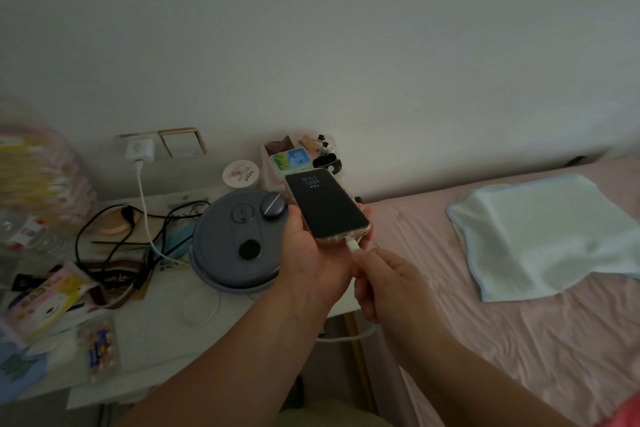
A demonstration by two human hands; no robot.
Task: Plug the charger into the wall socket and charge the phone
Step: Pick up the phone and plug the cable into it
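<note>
Bed [519,340], pink sheet, right of frame, bearing a folded pale blue towel [547,239]. Surface [166,333], white, left of the bed, cluttered: round grey-blue lidded appliance [235,239] at its right end, tangle of black cords [114,239], snack packets [45,298] near the front edge, small round tub [241,174] and a tray of oddments [298,158] against the wall. Left hand [311,253], fingers curled around the phone [327,206], gripping it by its edges above the gap between surface and bed; screen up, lit, showing a clock. Right hand [384,281], thumb and fingers pinched closed on the white cable [145,218] just below its connector [352,245], which sits in the phone's bottom port. Charger [140,149], white, seated in the wall socket [138,139] beside a gold-rimmed switch [183,142]; its cable hangs down over the surface.
</note>
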